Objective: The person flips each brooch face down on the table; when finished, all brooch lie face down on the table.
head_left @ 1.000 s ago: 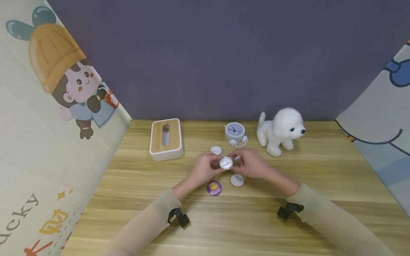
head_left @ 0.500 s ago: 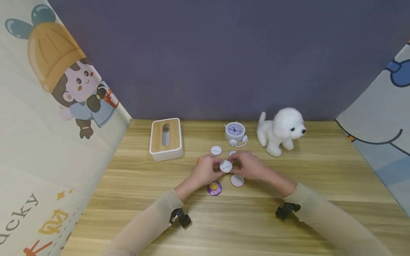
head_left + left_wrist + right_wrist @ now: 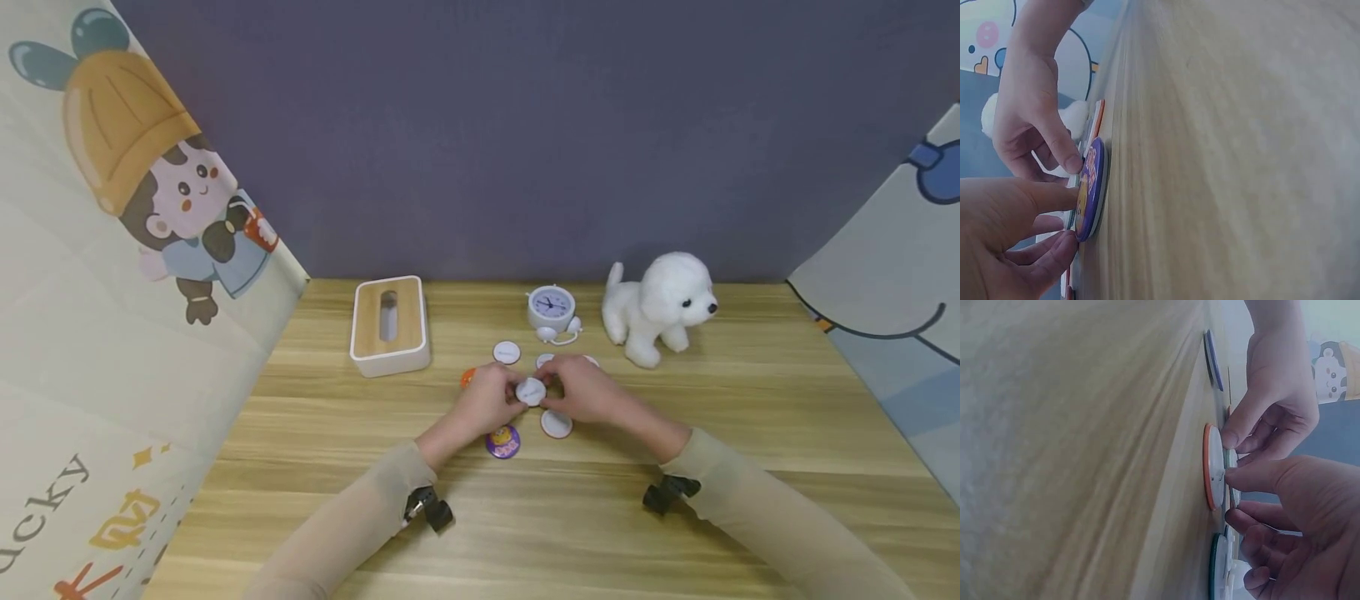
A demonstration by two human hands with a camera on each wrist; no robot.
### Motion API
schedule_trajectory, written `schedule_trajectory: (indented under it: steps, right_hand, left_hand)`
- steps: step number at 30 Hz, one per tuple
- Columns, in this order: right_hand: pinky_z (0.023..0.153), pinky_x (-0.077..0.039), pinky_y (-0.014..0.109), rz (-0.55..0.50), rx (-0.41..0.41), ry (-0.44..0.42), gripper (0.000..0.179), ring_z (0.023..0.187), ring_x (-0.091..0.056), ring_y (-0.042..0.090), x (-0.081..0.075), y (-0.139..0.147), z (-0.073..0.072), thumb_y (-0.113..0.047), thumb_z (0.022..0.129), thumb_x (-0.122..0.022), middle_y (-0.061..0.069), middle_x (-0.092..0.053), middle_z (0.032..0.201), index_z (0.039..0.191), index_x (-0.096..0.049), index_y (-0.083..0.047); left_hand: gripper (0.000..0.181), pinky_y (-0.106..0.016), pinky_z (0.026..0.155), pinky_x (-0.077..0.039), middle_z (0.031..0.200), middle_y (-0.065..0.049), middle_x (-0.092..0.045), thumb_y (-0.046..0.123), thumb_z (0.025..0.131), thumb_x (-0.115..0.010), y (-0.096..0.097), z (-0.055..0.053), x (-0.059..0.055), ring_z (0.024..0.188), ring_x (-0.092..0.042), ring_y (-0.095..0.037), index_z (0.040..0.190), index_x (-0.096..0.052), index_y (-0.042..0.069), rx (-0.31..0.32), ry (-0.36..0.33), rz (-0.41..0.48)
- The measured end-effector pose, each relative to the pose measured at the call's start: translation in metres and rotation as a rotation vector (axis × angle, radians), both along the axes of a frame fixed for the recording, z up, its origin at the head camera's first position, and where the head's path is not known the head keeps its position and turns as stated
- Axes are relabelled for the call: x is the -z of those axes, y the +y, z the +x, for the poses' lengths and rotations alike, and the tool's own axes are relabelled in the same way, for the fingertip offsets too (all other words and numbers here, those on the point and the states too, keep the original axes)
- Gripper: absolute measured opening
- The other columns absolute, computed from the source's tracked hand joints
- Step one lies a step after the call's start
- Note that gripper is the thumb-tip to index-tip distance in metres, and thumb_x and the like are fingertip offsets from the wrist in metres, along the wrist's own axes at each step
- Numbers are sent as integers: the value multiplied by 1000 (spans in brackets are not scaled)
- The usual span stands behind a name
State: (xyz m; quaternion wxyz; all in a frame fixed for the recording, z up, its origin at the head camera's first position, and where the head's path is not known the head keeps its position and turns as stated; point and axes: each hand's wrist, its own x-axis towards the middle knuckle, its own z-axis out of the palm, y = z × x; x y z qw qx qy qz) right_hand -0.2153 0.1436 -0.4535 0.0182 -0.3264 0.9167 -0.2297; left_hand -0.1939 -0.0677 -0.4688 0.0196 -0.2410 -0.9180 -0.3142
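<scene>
A round button badge (image 3: 531, 392), white back facing up, is pinched at its edges between my two hands, low over the table. My left hand (image 3: 486, 400) grips its left side with thumb and fingers. On the right side, my right hand (image 3: 588, 390) does the same. Just nearer lie a purple badge with a cartoon face (image 3: 503, 442) and a white-backed badge with an orange rim (image 3: 1214, 465). Beyond the hands is another white-backed badge (image 3: 506, 352). An orange badge (image 3: 468, 377) is partly hidden by my left hand, and a badge (image 3: 545, 361) peeks out behind my right fingers.
At the back of the wooden table (image 3: 480, 533) stand a tissue box with a wooden lid (image 3: 371, 321), a white alarm clock (image 3: 551, 307) and a white plush dog (image 3: 660, 308). A dark wall (image 3: 480, 142) rises behind them.
Both hands have drawn slightly nearer to me with the badge, most of it in the first half second. More of the orange badge shows beside my left hand. The other things stay put.
</scene>
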Motion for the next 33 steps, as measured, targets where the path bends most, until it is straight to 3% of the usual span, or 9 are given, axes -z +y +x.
schedule_trajectory:
  steps: [4, 11, 19, 24, 29, 33]
  right_hand:
    - [82, -59, 36, 0, 6, -1, 27, 86, -68, 16, 0, 0, 0, -19, 84, -88, -1, -73, 91, 108, -79, -10]
    - [87, -62, 40, -30, -13, -22, 29, 92, -72, 19, -2, -1, 9, -13, 85, -84, 2, -75, 96, 112, -76, -5]
    - [90, -62, 39, -55, -72, -15, 26, 99, -74, 20, -9, -5, 29, -14, 89, -81, 2, -78, 104, 113, -76, -7]
    - [94, -62, 39, -66, -143, 15, 28, 104, -74, 20, -7, -12, 42, -15, 88, -80, 3, -79, 110, 115, -76, -8]
    - [96, -60, 40, -35, -184, 1, 36, 107, -71, 19, -7, -19, 55, -17, 85, -83, 3, -76, 113, 119, -75, -8]
    - [98, -59, 38, 28, -181, -30, 42, 109, -69, 16, -4, -23, 61, -21, 83, -86, -1, -73, 115, 122, -74, -12]
  left_hand:
    - [24, -16, 67, -48, 82, -5, -72, 9, 80, -91, 0, -1, -1, 73, -57, -7, 102, -82, 7, -12, 7, -12]
    - [26, -17, 70, -57, 88, -8, -78, 8, 84, -85, -12, 6, -1, 77, -72, -16, 109, -81, 2, 11, 1, 67]
    - [28, -22, 71, -61, 89, -12, -78, 13, 87, -85, -39, 24, -5, 77, -73, -21, 109, -79, -4, 97, 19, 101]
    - [36, -21, 72, -59, 91, -9, -77, 19, 86, -87, -55, 42, -9, 79, -70, -18, 115, -79, -1, 106, -48, 75]
    - [52, -22, 75, -59, 97, -6, -76, 23, 79, -93, -63, 59, -3, 83, -66, -15, 123, -76, 0, 116, -75, 35]
    - [56, -21, 80, -59, 109, -4, -79, 23, 75, -96, -63, 66, 3, 89, -67, -13, 124, -76, 3, 115, -65, 9]
